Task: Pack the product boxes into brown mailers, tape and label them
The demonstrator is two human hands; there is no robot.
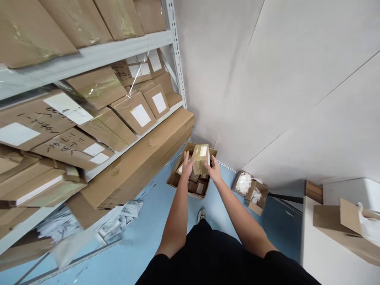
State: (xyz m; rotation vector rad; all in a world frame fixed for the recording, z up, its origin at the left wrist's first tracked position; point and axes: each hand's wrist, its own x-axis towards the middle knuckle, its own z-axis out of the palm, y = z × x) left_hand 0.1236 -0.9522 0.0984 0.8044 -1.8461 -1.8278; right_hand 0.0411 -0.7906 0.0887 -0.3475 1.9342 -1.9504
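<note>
A small taped cardboard box [200, 160] with a white label is held between my two hands, over a larger open carton. My left hand [187, 165] presses against its left side, and my right hand [214, 170] grips the right side. Below it, the open carton [172, 180] stands on the floor with several smaller boxes inside, some bearing white labels. The held box hides part of what lies in the carton.
On the left rises a metal shelf [124, 148] loaded with several cardboard boxes. A long carton [142, 158] lies under its middle level. Two small open boxes [258, 198] sit by the wall. At right, an open box [335, 223] rests on a white surface.
</note>
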